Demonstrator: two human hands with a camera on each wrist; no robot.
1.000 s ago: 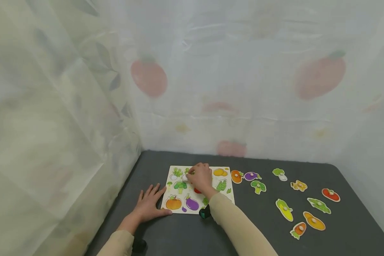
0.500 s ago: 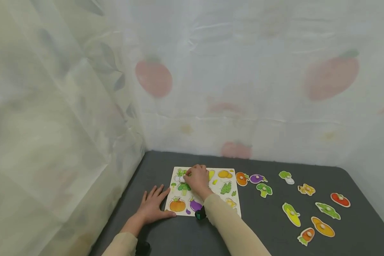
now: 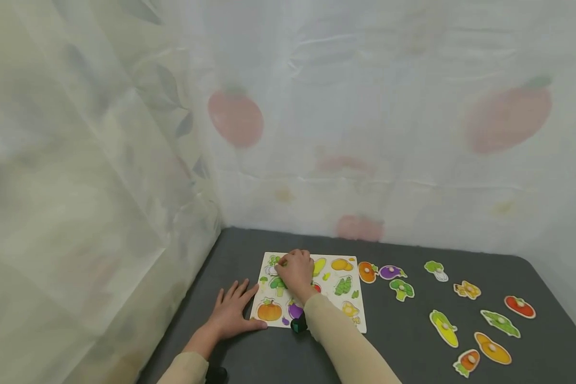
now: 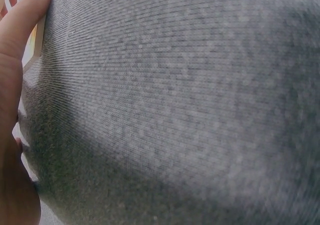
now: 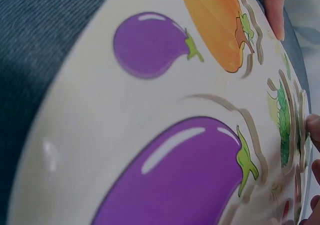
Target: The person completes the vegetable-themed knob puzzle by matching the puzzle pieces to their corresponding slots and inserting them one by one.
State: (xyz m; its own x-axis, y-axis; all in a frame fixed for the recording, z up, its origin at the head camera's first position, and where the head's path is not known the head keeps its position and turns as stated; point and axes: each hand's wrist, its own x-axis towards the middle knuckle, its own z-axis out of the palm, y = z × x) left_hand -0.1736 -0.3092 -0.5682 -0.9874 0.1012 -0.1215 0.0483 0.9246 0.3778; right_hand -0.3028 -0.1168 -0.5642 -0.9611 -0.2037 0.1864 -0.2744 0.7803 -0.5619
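Note:
A white board (image 3: 327,293) with vegetable pictures lies on the dark table. My left hand (image 3: 230,316) is spread along its left side, thumb at the near-left corner; the left wrist view shows the thumb (image 4: 25,22) on the board's edge. Over the board's upper-left part, my right hand (image 3: 297,273) pinches a small piece, mostly covered by the fingers. In the right wrist view its fingertips (image 5: 315,130) touch a thin piece (image 5: 302,120) at the board, past the printed eggplant (image 5: 170,170); whether it sits in its recess, I cannot tell.
Right of the board lie loose knobbed pieces: pumpkin (image 3: 367,272), eggplant (image 3: 391,272), broccoli (image 3: 401,290), and farther right several more, including a red one (image 3: 520,307) and a carrot (image 3: 468,362). Patterned curtains (image 3: 365,133) hang behind and at the left.
The head view has shifted, so the scene sits farther right. Relative to the board, my right hand has moved a little left, uncovering the yellow and asparagus pictures. My left hand keeps its place on the board.

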